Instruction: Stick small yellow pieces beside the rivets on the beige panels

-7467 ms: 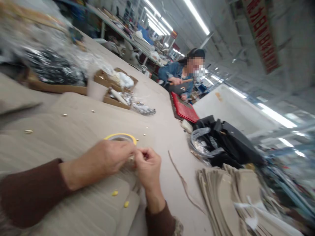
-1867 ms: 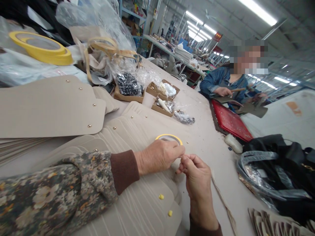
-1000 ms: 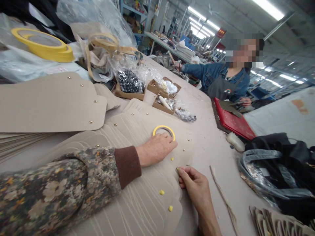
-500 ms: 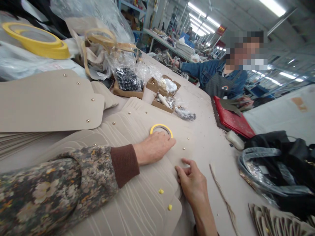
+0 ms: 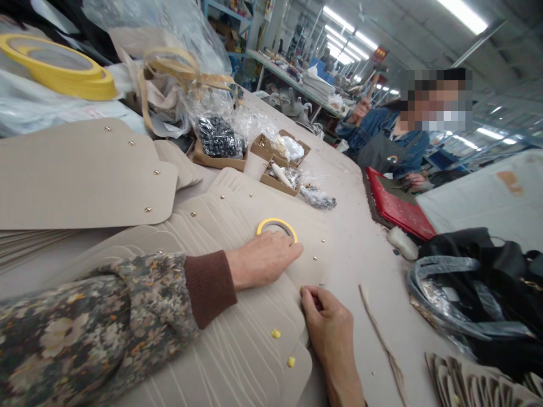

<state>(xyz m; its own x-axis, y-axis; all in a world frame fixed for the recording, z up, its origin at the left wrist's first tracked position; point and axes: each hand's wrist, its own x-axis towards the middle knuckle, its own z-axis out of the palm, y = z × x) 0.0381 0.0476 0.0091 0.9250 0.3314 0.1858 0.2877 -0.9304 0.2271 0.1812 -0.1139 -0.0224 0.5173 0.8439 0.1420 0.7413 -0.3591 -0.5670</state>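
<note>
A roll of yellow tape (image 5: 276,222) lies on overlapping beige panels (image 5: 237,339) fitted with small metal studs. My left hand (image 5: 265,259), in a flowered sleeve with a brown cuff, is closed over the near side of the roll; its fingertips are partly hidden. Lower right, my right hand (image 5: 328,322) has thumb and forefinger pinched together at the panels' edge, with a tiny yellowish bit of tape (image 5: 302,289) showing at the tips. Two crumpled yellow tape bits (image 5: 276,334) stick to the panels below.
More beige panels (image 5: 85,181) are stacked at left, under larger yellow tape rolls (image 5: 59,68). Small cardboard boxes (image 5: 280,181) of hardware stand behind. A twisted cord (image 5: 384,339) and black bags (image 5: 492,288) lie right. Across the table, a co-worker (image 5: 394,135) raises a hammer by a red board (image 5: 399,209).
My right thumb and forefinger have closed into a pinch. My left hand stays over the tape roll. The co-worker's arm has risen with a hammer.
</note>
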